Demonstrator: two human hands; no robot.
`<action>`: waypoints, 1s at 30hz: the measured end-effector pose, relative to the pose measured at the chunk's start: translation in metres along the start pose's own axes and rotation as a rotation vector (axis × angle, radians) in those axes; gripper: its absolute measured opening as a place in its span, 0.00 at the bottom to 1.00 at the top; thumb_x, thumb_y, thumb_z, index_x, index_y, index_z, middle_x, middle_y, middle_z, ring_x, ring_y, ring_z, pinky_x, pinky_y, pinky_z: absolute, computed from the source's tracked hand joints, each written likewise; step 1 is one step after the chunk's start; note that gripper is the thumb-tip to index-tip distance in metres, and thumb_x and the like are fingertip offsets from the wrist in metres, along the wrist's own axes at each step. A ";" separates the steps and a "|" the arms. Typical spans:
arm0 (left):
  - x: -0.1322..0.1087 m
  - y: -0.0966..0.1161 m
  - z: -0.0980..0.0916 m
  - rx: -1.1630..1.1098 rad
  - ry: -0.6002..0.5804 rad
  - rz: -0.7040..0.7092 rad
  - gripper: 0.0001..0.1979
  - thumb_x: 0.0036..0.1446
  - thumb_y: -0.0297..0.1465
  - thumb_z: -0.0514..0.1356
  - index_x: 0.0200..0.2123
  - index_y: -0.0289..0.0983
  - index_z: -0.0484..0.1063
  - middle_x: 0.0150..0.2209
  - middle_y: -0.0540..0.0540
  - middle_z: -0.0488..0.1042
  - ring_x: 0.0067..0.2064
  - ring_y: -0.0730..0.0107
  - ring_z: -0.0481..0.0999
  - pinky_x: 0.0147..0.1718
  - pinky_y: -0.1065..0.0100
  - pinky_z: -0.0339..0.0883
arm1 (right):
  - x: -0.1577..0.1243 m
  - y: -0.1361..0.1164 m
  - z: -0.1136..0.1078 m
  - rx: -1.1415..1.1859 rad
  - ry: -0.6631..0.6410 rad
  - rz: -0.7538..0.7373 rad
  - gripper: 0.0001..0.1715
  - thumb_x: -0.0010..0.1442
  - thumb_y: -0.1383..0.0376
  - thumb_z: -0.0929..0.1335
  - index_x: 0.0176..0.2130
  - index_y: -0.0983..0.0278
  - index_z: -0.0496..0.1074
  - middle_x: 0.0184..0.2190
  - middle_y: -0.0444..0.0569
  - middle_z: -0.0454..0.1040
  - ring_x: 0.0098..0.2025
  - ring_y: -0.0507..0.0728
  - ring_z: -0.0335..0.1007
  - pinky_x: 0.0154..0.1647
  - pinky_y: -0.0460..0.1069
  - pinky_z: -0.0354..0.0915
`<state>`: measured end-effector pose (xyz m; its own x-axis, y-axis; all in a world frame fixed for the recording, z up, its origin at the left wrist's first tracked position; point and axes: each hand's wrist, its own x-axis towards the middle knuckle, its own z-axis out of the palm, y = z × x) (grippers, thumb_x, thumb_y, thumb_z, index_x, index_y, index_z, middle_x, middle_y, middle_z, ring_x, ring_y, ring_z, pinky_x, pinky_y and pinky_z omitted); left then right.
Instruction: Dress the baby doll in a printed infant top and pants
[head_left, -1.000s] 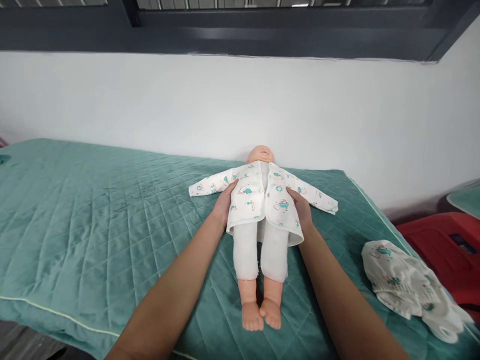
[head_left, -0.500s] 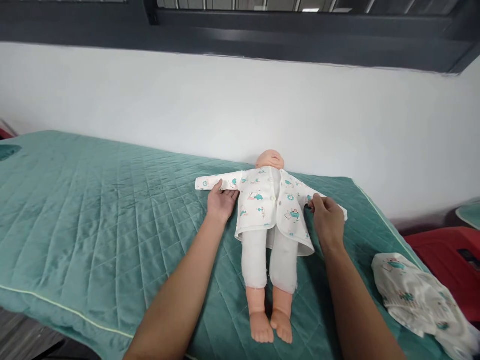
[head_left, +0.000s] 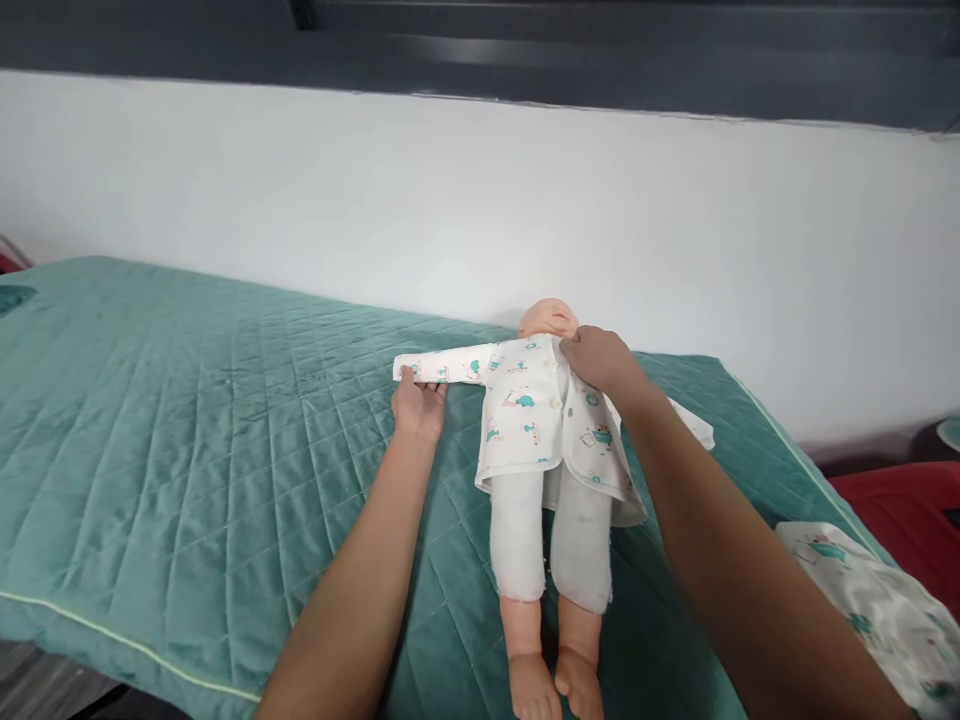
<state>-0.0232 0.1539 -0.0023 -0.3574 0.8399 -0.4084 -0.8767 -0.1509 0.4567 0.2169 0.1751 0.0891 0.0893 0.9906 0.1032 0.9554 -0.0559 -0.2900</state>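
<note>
A baby doll [head_left: 517, 545] lies on its back on the bed, head toward the wall, with white cloth legs and bare feet. It wears a white printed baby jacket [head_left: 519, 425], its front hanging apart below the chest. My left hand [head_left: 420, 408] is closed on the outstretched sleeve at the left, thumb on top and fingers beneath, near the cuff. At the neck, my right hand [head_left: 604, 362] is closed on the jacket's collar edge, its fingertips partly hidden. My right forearm covers much of the other sleeve, whose cuff [head_left: 696, 428] shows beyond it.
A green quilted cover [head_left: 225, 450] spreads over the bed. Printed white cloth [head_left: 877, 600] lies bunched at the right, partly behind my forearm. Beyond the bed's right edge is a red object [head_left: 907, 515]. A white wall [head_left: 360, 200] borders the far side.
My right hand has left the right-side sleeve and moved up and left to the collar. My left hand has slid outward along its sleeve toward the cuff. The view has shifted slightly.
</note>
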 end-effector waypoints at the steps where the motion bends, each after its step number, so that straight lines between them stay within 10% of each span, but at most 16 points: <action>1: 0.001 0.000 0.000 0.000 0.002 -0.003 0.13 0.71 0.35 0.49 0.42 0.38 0.72 0.51 0.41 0.78 0.54 0.66 0.78 0.53 0.59 0.74 | 0.004 -0.001 -0.001 -0.018 -0.011 -0.029 0.12 0.63 0.61 0.61 0.35 0.64 0.70 0.40 0.61 0.77 0.41 0.65 0.72 0.40 0.54 0.63; 14: 0.001 0.003 0.000 0.015 -0.008 -0.025 0.15 0.72 0.34 0.47 0.44 0.37 0.72 0.48 0.40 0.79 0.52 0.66 0.79 0.52 0.59 0.75 | -0.024 -0.015 0.009 0.238 0.184 -0.080 0.13 0.64 0.54 0.62 0.41 0.61 0.68 0.45 0.55 0.75 0.41 0.62 0.70 0.42 0.55 0.63; 20: 0.001 0.001 -0.002 0.016 -0.005 0.005 0.13 0.72 0.33 0.48 0.46 0.38 0.72 0.46 0.41 0.79 0.50 0.67 0.80 0.50 0.60 0.76 | -0.012 -0.031 0.007 0.147 0.043 0.059 0.23 0.60 0.48 0.67 0.44 0.62 0.71 0.41 0.59 0.76 0.45 0.68 0.73 0.45 0.59 0.65; 30: 0.000 0.002 -0.001 0.025 -0.018 -0.002 0.15 0.72 0.33 0.47 0.41 0.37 0.71 0.49 0.41 0.78 0.51 0.66 0.79 0.52 0.59 0.75 | -0.005 -0.019 0.021 0.237 0.120 0.031 0.09 0.61 0.60 0.62 0.32 0.60 0.68 0.34 0.55 0.76 0.40 0.65 0.71 0.41 0.54 0.63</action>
<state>-0.0250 0.1534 -0.0021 -0.3496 0.8493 -0.3955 -0.8690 -0.1361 0.4757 0.1926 0.1736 0.0745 0.1635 0.9663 0.1987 0.8602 -0.0410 -0.5083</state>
